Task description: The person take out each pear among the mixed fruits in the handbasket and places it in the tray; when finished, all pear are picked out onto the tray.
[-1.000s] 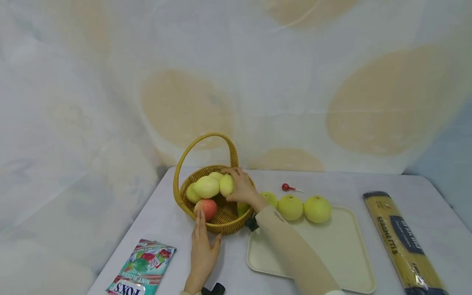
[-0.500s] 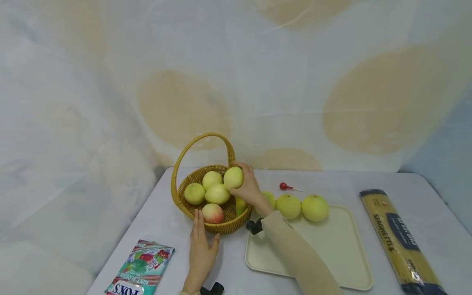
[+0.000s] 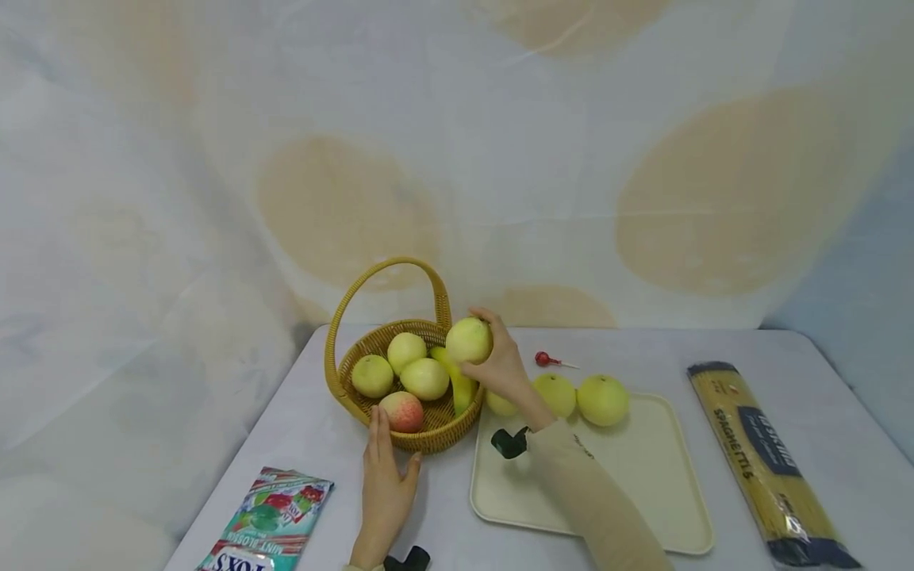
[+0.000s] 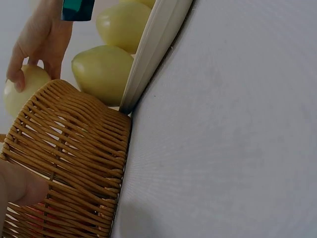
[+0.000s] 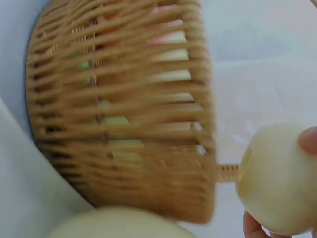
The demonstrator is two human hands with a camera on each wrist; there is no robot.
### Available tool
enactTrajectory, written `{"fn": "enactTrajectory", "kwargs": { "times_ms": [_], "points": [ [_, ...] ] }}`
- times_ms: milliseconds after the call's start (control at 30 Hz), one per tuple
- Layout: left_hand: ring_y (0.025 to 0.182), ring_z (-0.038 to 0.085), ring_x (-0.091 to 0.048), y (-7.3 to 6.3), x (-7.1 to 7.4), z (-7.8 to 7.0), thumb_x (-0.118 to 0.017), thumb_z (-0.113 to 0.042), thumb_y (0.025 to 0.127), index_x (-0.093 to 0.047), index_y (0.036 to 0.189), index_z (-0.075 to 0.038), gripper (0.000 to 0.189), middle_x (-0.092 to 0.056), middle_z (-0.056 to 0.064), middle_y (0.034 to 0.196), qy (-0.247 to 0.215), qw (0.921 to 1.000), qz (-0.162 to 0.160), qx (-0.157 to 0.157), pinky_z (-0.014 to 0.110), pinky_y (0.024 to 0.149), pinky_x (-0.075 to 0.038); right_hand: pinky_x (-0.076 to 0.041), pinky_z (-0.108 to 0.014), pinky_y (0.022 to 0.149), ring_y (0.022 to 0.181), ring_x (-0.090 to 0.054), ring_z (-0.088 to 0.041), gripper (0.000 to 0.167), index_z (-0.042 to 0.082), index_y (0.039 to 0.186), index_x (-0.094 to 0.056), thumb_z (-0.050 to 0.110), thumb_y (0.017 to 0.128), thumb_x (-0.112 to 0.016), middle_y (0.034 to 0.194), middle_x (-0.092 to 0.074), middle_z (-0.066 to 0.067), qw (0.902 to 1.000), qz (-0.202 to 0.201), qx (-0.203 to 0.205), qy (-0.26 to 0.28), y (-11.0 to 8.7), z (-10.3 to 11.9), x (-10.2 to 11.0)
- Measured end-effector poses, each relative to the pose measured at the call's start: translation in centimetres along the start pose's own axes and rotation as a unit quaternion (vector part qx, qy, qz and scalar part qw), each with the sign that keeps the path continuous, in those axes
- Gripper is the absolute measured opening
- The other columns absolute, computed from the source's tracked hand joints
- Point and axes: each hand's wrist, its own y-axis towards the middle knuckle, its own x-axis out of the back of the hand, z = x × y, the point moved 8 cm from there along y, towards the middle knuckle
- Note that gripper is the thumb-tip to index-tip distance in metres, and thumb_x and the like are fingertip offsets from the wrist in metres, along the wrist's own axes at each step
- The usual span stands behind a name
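Observation:
My right hand grips a round yellow-green fruit at the right rim of the wicker basket. The right wrist view shows this fruit held between thumb and fingers, outside the basket wall. Inside the basket lie a red-and-yellow peach, a banana and three more yellow-green fruits. My left hand rests straight fingers against the basket's front rim, near the peach. In the left wrist view only its thumb shows beside the weave.
A cream tray right of the basket carries three yellow-green fruits along its back edge. Behind it lies a red lollipop. A spaghetti pack lies at the right, a mint candy bag at front left. The basket handle arches up.
My right hand has lifted the yellow-green fruit from among the others and moved it right, to the basket rim. The remaining fruits have shifted and the banana shows more. The left hand stays at the rim.

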Motion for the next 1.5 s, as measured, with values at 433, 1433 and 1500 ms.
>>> {"fn": "enactTrajectory", "kwargs": {
  "times_ms": [433,1433,1500],
  "points": [
    [0.142,0.044,-0.025,0.1,0.0,-0.1,-0.072,-0.006,0.083,-0.011,0.157,-0.010,0.095,-0.013,0.015,0.163,-0.013,0.9999,0.006,0.002,0.061,0.112,-0.026,-0.051,-0.053,0.091,0.124,-0.049,-0.037,0.084,0.014,0.145,-0.032,-0.007,0.074,-0.070,0.149,-0.039,-0.013,0.9993,-0.029,-0.020,-0.009,-1.5,0.0,6.8],
    [0.142,0.044,-0.025,0.0,0.2,-0.2,-0.072,-0.008,0.084,-0.007,0.157,-0.012,0.097,-0.011,0.014,0.163,-0.006,0.9999,0.007,-0.008,0.062,0.111,-0.028,-0.041,-0.016,0.090,0.128,-0.040,-0.021,0.092,0.028,0.153,-0.021,-0.005,0.081,-0.067,0.154,-0.032,-0.009,0.9800,-0.163,-0.089,-0.070,-9.2,-3.1,20.5],
    [0.142,0.045,-0.025,0.0,0.2,-0.3,-0.071,-0.008,0.084,-0.008,0.157,-0.011,0.097,-0.012,0.014,0.163,-0.009,0.9999,0.008,-0.009,0.063,0.111,-0.028,-0.041,-0.019,0.090,0.129,-0.040,-0.021,0.093,0.027,0.154,-0.021,-0.005,0.081,-0.068,0.155,-0.031,-0.009,0.9778,-0.170,-0.099,-0.073,-9.8,-3.6,21.2]
  ]
}}
